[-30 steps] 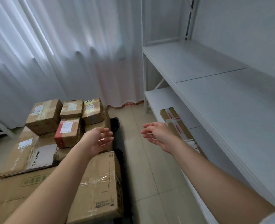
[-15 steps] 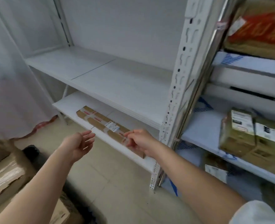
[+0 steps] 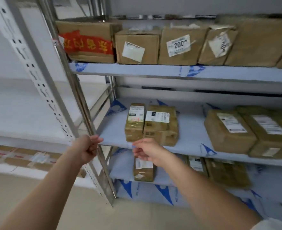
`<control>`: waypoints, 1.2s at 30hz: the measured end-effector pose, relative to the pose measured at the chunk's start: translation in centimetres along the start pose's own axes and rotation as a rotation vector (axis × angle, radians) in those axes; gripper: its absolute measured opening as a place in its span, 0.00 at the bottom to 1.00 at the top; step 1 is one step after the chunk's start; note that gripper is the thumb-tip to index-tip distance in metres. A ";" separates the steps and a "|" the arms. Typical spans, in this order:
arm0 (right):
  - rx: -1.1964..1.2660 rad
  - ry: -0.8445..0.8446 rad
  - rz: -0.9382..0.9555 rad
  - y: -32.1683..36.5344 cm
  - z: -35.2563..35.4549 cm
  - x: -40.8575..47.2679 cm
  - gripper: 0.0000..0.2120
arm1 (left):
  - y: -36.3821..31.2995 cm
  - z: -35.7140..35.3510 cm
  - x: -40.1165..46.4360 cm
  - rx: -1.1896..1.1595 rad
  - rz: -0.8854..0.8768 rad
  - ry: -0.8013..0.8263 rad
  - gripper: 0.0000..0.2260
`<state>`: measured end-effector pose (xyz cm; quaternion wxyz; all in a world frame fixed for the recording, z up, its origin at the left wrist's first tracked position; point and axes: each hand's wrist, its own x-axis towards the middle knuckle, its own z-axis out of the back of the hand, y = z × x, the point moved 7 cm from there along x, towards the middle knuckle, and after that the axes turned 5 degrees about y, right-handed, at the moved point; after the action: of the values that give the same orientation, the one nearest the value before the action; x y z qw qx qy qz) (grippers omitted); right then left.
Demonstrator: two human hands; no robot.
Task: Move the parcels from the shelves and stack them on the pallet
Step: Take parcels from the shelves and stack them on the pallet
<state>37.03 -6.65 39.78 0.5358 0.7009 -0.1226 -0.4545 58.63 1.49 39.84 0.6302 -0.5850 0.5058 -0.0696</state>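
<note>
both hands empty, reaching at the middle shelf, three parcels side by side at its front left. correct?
Not quite: the head view shows two parcels side by side there, a narrow one and a wider one, not three. Both hands, left and right, are empty and reach toward the middle shelf.

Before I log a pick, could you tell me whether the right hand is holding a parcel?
No. The right hand hangs open and empty before the middle shelf.
</note>
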 end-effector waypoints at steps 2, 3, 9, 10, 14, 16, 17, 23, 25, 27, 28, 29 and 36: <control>0.046 -0.086 -0.009 -1.0 6.2 -1.2 0.07 | 1.8 -6.2 0.0 0.042 0.019 0.062 0.16; 0.073 -0.139 -0.015 -1.5 9.3 -1.8 0.07 | 2.7 -9.2 -0.2 0.072 0.024 0.093 0.16; 0.202 -0.376 -0.016 -2.7 21.8 -4.1 0.09 | 6.0 -21.5 -1.3 0.281 0.090 0.272 0.18; 0.217 -0.388 -0.012 -2.8 22.8 -4.4 0.10 | 5.9 -22.5 -1.0 0.298 0.092 0.277 0.19; 0.281 -0.501 0.064 -2.4 26.5 -5.3 0.13 | 4.4 -26.7 0.0 0.358 0.066 0.272 0.17; 0.271 -0.600 0.097 -2.4 28.9 -5.9 0.15 | 3.9 -29.2 0.4 0.381 0.060 0.303 0.14; 0.243 -0.642 0.106 -2.4 30.1 -6.4 0.16 | 4.0 -30.6 0.7 0.390 0.055 0.327 0.12; 0.177 -0.954 0.115 -3.9 38.8 -12.2 0.18 | 7.5 -41.0 -0.3 0.695 -0.141 0.457 0.07; 0.173 -1.034 0.107 -4.9 42.1 -13.9 0.20 | 9.0 -44.8 -1.8 0.830 -0.250 0.511 0.06; 0.137 -1.094 0.088 -5.8 45.1 -15.2 0.21 | 10.6 -48.5 -3.5 0.916 -0.307 0.595 0.08; 0.100 -1.111 0.066 -6.1 46.5 -15.6 0.21 | 11.3 -50.1 -4.1 0.968 -0.327 0.633 0.07; 0.058 -1.127 0.042 -6.4 47.7 -16.1 0.20 | 12.0 -51.5 -4.7 1.025 -0.340 0.652 0.07; -0.268 -0.932 0.048 -8.2 54.9 -15.8 0.21 | 17.4 -57.8 -6.4 1.144 -0.427 0.762 0.06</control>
<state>-16.54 -28.11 40.00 0.5198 0.3443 -0.3062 -0.7194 5.30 -27.42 40.69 0.5903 -0.1845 0.4493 -0.6447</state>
